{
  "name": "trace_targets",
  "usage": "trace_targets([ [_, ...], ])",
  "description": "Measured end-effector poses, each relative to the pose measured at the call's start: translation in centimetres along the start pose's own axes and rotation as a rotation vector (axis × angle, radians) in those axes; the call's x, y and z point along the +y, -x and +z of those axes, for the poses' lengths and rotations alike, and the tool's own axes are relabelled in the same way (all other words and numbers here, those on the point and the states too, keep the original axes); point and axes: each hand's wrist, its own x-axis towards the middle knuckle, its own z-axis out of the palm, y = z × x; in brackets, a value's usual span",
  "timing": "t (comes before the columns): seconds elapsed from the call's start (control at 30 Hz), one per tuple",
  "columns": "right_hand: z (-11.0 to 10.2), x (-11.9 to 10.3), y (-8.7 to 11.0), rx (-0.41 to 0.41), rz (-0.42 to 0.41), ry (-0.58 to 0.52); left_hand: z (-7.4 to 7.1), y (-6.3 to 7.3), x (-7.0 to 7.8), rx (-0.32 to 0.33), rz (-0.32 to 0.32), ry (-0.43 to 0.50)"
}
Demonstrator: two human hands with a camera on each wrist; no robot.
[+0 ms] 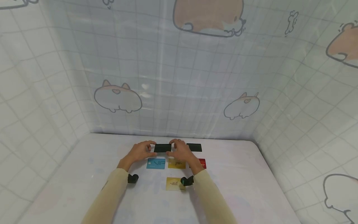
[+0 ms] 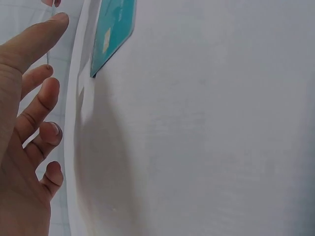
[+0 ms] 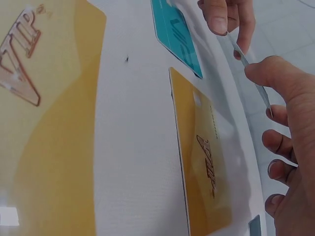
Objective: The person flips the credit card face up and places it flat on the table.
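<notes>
Between the two hands a thin black card (image 1: 162, 148) is held at the back of the table. My left hand (image 1: 139, 151) pinches its left end between thumb and forefinger; the other fingers are loosely bent. At the card's right end, my right hand (image 1: 181, 151) does the same. Seen edge-on in the right wrist view, the held card (image 3: 263, 93) appears lifted off the table. Just in front lie a blue VIP card (image 1: 156, 163) and a gold VIP card (image 1: 176, 164). The right wrist partly covers a red card (image 1: 202, 163).
A second black card (image 1: 195, 147) lies beyond the right hand. Nearer the body, another gold card (image 1: 172, 184) sits partly beneath the right wrist's camera. The white table (image 1: 240, 180) is bordered by grid-patterned hangings (image 1: 179, 118) at the back and both sides.
</notes>
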Motion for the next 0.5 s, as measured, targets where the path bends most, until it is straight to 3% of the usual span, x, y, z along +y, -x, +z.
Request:
trace_targets([
  [0.5, -0.18, 0.07, 0.12, -0.038, 0.01, 0.015, 0.27, 0.08, 0.07, 0.003, 0.007, 0.022],
])
